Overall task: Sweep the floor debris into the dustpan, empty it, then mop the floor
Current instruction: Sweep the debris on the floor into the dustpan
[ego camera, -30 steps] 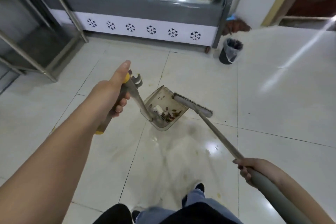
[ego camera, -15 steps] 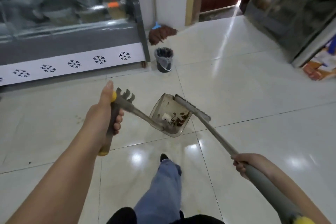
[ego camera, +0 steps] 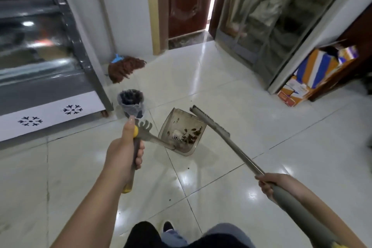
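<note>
My left hand grips the grey and yellow handle of a clear dustpan, which hangs tilted just above the white tiled floor. Brown debris and a white scrap lie inside the pan. My right hand holds the long grey handle of the broom, whose flat head rests against the dustpan's right rim. A small bin with a grey liner stands beyond the dustpan, beside the display counter. A brown string mop head lies on the floor in the corner behind the bin.
A glass display counter with a white snowflake panel runs along the left. A dark red door stands ajar ahead. A glass cabinet and cardboard boxes line the right. Dark specks dot the tiles near my feet.
The view has turned right and moved closer to the bin and the door. Both hands keep their hold, with the dustpan and broom carried along together toward the bin.
</note>
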`<act>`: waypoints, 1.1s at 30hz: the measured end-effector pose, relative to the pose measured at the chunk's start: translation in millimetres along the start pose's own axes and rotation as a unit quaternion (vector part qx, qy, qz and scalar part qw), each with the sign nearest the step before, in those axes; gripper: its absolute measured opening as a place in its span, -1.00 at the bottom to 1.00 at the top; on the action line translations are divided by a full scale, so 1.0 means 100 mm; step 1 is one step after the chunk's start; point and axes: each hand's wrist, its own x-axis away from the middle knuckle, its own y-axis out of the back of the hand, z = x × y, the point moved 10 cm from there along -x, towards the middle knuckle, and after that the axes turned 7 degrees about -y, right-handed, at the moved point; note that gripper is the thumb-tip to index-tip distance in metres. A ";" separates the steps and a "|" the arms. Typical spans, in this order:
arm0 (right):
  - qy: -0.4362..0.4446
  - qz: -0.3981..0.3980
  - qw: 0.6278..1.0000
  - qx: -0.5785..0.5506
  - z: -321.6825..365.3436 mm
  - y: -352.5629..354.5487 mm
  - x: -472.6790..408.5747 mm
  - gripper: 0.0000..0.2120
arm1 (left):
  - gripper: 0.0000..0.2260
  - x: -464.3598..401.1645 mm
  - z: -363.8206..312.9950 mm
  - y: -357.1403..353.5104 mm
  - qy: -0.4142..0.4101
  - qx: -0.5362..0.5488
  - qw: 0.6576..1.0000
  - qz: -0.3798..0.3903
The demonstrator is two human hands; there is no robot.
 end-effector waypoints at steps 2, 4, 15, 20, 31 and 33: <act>0.003 -0.006 1.000 0.003 0.28 -0.06 -0.08 -0.79 | -0.32 -0.26 -0.07 -0.18 -0.003 -0.016 1.000 -0.004; 0.004 -0.004 1.000 -0.005 0.58 -0.12 -0.21 -0.79 | -0.34 -0.52 -0.14 -0.32 -0.007 -0.025 1.000 -0.010; -0.052 0.076 0.993 0.068 2.61 -0.51 -1.28 -0.79 | -0.35 -1.74 -0.47 -1.55 0.005 -0.034 0.997 -0.076; -0.074 0.090 0.985 0.126 3.51 -0.74 -1.72 -0.78 | -0.38 -2.08 -0.23 -2.11 0.051 -0.027 0.991 -0.124; -0.140 0.086 0.963 0.215 4.81 -1.48 -2.70 -0.79 | -0.41 -3.44 -0.33 -2.63 0.088 -0.030 0.991 -0.100; -0.148 0.082 0.958 0.231 5.09 -1.65 -2.80 -0.79 | -0.45 -3.60 -0.35 -2.78 0.098 -0.039 0.991 -0.084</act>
